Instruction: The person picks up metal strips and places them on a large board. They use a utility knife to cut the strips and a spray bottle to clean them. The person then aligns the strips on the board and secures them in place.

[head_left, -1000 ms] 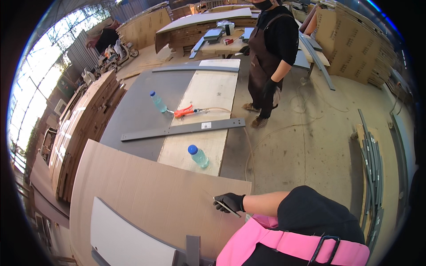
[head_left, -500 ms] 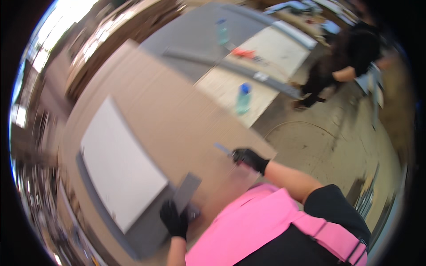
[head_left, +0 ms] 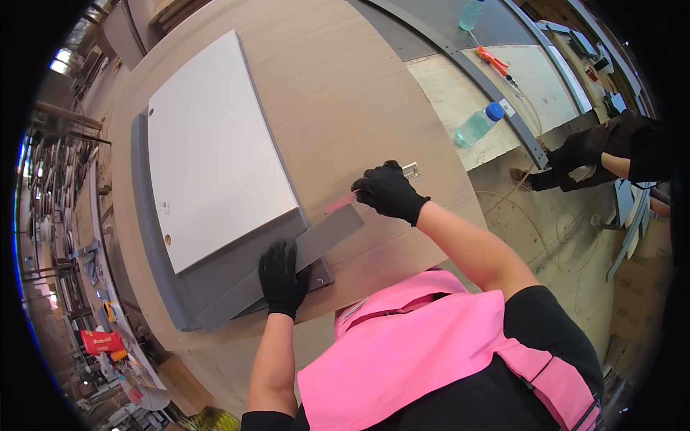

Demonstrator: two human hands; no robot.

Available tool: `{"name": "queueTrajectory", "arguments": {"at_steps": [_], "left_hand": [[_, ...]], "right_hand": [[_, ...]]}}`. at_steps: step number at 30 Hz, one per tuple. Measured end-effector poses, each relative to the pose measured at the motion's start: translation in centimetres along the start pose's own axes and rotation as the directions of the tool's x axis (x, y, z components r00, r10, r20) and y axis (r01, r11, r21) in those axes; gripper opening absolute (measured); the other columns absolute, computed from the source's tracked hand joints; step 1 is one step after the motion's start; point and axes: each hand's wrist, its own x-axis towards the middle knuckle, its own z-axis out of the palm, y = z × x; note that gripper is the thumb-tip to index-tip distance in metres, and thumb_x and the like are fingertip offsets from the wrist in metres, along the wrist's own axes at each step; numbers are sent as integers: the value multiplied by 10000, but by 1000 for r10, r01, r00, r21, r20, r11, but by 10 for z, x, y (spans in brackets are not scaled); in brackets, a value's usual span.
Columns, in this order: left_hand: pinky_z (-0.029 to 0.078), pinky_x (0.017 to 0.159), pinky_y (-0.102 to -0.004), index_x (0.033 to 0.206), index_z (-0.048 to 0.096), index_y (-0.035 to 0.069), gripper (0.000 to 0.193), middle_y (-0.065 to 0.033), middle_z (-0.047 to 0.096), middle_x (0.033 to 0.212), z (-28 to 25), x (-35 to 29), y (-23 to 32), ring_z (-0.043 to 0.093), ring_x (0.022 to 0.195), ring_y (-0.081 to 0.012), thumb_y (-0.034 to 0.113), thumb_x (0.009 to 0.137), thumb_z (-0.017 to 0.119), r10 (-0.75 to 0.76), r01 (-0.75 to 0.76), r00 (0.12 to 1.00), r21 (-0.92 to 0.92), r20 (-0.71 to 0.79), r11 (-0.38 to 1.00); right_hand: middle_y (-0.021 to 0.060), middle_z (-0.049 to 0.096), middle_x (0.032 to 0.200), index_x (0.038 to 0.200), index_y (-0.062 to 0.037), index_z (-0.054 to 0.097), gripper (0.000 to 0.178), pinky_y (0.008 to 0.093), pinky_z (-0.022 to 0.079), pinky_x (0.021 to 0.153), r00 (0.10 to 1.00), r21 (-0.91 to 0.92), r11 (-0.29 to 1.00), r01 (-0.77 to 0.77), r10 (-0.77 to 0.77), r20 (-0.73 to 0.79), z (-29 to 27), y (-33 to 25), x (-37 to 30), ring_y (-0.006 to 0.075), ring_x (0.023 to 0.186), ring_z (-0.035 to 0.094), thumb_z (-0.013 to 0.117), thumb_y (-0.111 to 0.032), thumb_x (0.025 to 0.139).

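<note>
Left hand (head_left: 282, 280) laid across narrow grey strip (head_left: 330, 237), closed on it: fingers over the far edge, thumb toward the near side. Strip slants from lower left to upper right. Its lower-left end overlaps the near edge of a grey panel (head_left: 233, 267); its upper-right end reaches out over brown cardboard (head_left: 345, 108), just short of the right hand (head_left: 392, 192).

Right hand: fingers curled. A pink piece (head_left: 339, 204) shows at the fingertips, a small metal piece (head_left: 410, 171) past the knuckles; cannot tell which is pinched.

White panel (head_left: 215, 151) lies on the grey panel, whose margin shows along the left and near sides. Cardboard surface stretches from the white panel's right edge to the curved far rim; a narrower band runs along the near edge, beside the pink apron (head_left: 410, 337).

Beyond the rim: pale board (head_left: 442, 93), blue-capped bottle (head_left: 478, 128), long grey bar (head_left: 460, 61), orange tool (head_left: 492, 61). Concrete floor (head_left: 535, 233) shows between cardboard and a co-worker (head_left: 600, 151), well apart.
</note>
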Motion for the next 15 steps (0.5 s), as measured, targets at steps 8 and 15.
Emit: {"name": "queueTrajectory", "arguments": {"at_steps": [8, 15], "left_hand": [[294, 1100, -513, 1403, 456, 81, 676, -188, 478, 1396, 4, -1, -2, 429, 1302, -366, 399, 833, 631, 0, 0, 1000, 6, -16, 1000], [297, 1098, -509, 1390, 467, 83, 665, -177, 483, 1392, 0, 2, -1, 429, 1303, -363, 397, 830, 644, -10, 10, 1000, 4, 7, 1000]], "right_hand": [[38, 652, 808, 924, -188, 726, 130, 429, 372, 881, 987, -98, 988, 116, -104, 123, 5, 7, 9, 236, 805, 639, 667, -265, 838], [42, 650, 803, 931, -196, 722, 134, 416, 386, 874, 952, -147, 982, 120, -72, 297, -3, 2, -3, 243, 804, 637, 655, -278, 848]]}}
